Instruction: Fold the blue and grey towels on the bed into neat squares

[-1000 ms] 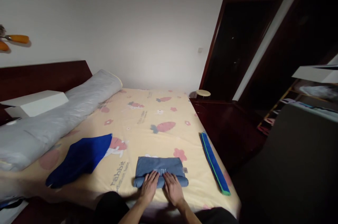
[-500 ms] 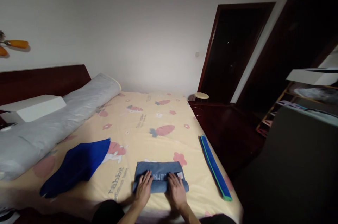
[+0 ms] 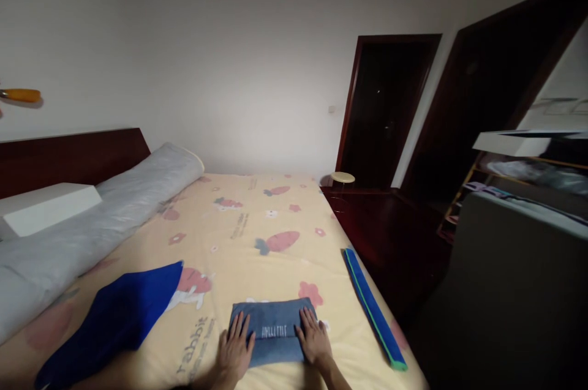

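Note:
A folded grey-blue towel (image 3: 273, 329) lies on the yellow patterned bed sheet (image 3: 257, 243) near the bed's front edge. My left hand (image 3: 235, 350) rests flat on the towel's left end, fingers spread and open. On the right end lies my right hand (image 3: 315, 338), also flat and open. Neither hand grips anything.
A dark blue cloth (image 3: 110, 316) lies to the left. A narrow folded blue towel with a green edge (image 3: 373, 310) sits along the bed's right edge. A long grey bolster (image 3: 96, 218) and white box (image 3: 43, 206) are at the headboard. Dark furniture (image 3: 514, 280) stands right.
The towel has been folded shorter. My hands moved apart from its near middle to its two ends and now lie flat. The camera tilted upward.

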A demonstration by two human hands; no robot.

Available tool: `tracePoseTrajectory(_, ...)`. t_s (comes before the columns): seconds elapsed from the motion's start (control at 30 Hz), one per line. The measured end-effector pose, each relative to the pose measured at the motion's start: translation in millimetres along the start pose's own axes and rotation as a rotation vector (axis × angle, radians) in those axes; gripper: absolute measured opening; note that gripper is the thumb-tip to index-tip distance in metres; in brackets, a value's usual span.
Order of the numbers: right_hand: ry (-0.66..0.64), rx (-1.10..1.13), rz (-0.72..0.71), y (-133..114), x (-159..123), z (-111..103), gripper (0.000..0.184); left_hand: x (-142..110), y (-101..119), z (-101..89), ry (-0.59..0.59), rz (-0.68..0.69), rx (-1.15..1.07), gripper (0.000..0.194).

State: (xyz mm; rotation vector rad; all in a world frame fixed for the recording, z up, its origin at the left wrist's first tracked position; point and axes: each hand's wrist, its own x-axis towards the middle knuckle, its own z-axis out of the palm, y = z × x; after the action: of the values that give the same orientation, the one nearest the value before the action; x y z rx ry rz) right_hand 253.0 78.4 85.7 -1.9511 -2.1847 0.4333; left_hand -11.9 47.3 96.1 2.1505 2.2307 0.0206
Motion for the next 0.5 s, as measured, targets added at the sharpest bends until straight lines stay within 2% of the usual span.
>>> tracePoseTrajectory(0.13,0.005,0.015,-0.025,6,-4,3,0.057,-1,2,-3.9,-0.028,0.007,0.011,0.054)
tracePoseTrajectory(0.27,0.089,-0.017,-0.083,6,-10,-1,0.054,-4,2,-7.0,0.048,0.009,0.059,0.05)
tracePoseTrajectory(0.37,0.121,-0.015,-0.232,10,-18,-10,0.05,-4,-6,-13.6,0.092,0.045,0.052,0.047)
tracePoseTrajectory(0.5,0.053,-0.052,-0.416,17,-30,-30,0.043,-7,-13,-38.7,0.104,0.209,-0.065,0.043)
